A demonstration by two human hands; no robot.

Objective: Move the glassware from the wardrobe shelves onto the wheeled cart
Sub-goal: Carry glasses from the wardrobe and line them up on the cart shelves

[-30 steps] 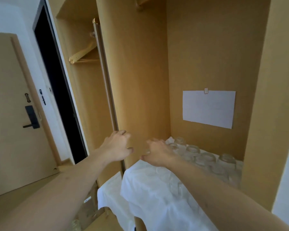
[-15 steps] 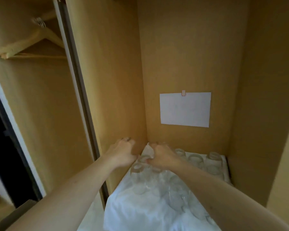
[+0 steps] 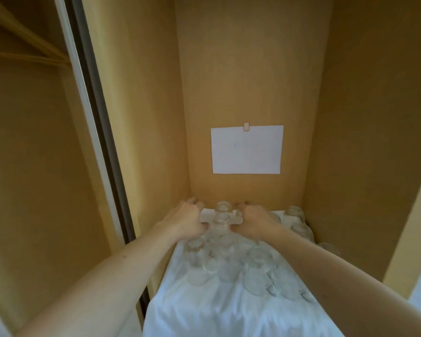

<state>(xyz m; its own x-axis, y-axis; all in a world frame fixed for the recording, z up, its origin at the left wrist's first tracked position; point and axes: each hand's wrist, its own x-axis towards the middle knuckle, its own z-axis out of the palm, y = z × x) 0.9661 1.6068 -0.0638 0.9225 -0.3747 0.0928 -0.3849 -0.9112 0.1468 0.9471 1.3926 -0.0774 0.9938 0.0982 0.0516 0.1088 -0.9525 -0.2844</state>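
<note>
Head cam: the wardrobe (image 3: 241, 81) shelf has a white cloth (image 3: 204, 307) loaded with clear upturned glasses (image 3: 229, 261), see-through and hard to count. Below the paper sheet (image 3: 247, 150), left hand (image 3: 186, 221) and right hand (image 3: 253, 221) flank one glass (image 3: 222, 216), fingers curled; actual grip, can't tell.

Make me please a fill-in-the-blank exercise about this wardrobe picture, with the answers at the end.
1. The glasses stand on a ____ cloth.
2. A sheet of ____ hangs on the back wall.
3. Both hands, left and right, reach to the ____ of the shelf.
4. Between the hands stands a clear ____.

Answers: white; paper; back; glass
</note>
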